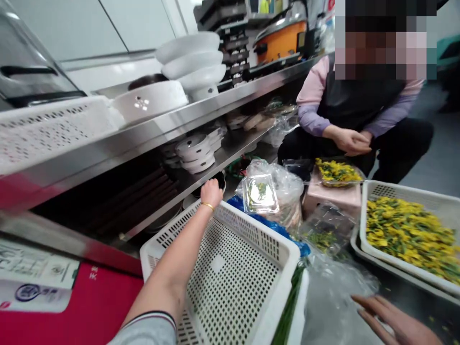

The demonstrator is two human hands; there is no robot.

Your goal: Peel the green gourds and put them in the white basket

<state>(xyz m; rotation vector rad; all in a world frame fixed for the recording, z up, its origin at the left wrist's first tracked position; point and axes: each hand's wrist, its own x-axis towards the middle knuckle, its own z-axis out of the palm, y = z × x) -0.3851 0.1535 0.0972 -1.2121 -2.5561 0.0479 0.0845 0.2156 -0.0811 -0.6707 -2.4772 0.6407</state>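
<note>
My left arm stretches across a white perforated plastic basket (247,268), and my left hand (212,191) is closed at its far corner, seemingly on the rim; the fingertips are hidden. Only a small pale scrap (217,263) lies in this basket. It rests tilted over another white container that holds long green stalks (289,306). At the lower right, my right hand (398,318) has its fingers stretched out, holding nothing, above a clear plastic bag (334,287).
A co-worker (362,105) squats opposite, hands together. Nearby are a basket of yellow-flowered greens (409,230), a clear tray of them (338,171), and a bagged pile with a clear box (261,193). Along the left runs a steel shelf (215,108) with white bowls (192,60).
</note>
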